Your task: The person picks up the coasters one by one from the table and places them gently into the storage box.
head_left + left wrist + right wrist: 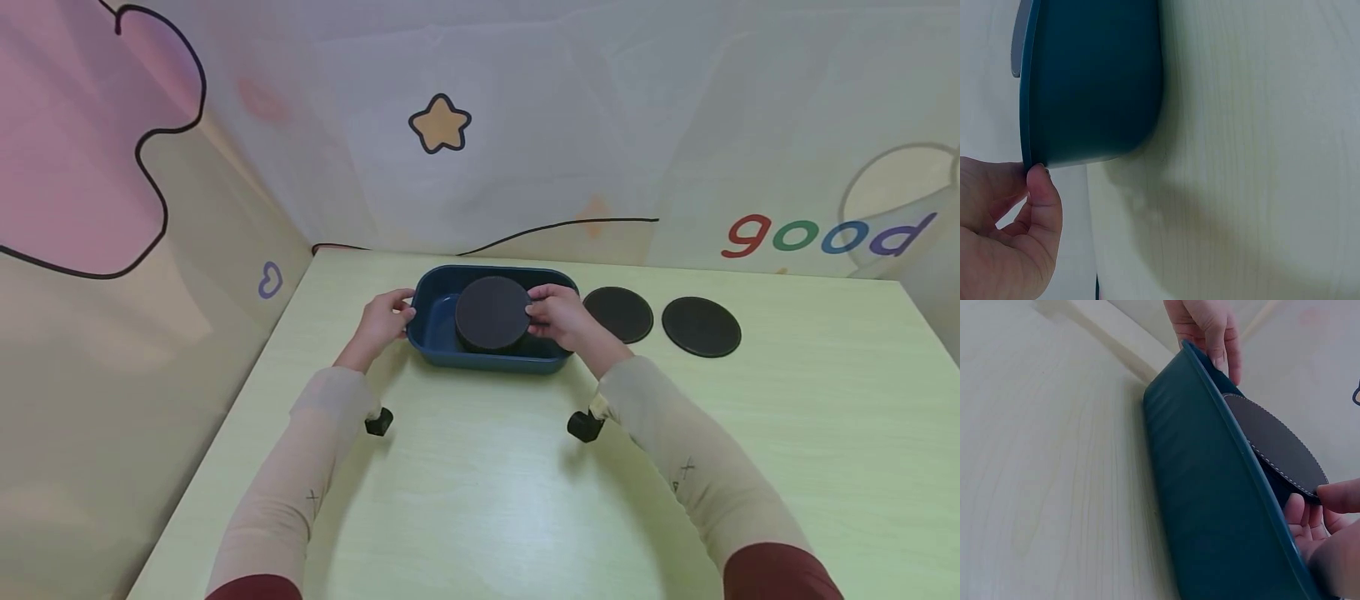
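A dark blue rectangular bin [495, 363] stands toward the back of the table. My left hand [385, 321] pinches its left rim between thumb and fingers, and the left wrist view shows that left hand [1016, 231] at the rim's corner. Inside the bin's outline is a dark round coaster [492, 313], with pale stitching along the edge of the coaster [1272, 440] in the right wrist view. My right hand [562, 317] pinches the coaster's right edge. Whether other coasters lie beneath it is hidden.
Two more dark round coasters lie on the table right of the bin: a nearer one [618, 315], partly behind my right hand, and a farther one [701, 327]. A printed cloth wall [525, 150] rises behind the pale table [480, 483]. Another wall stands on the left.
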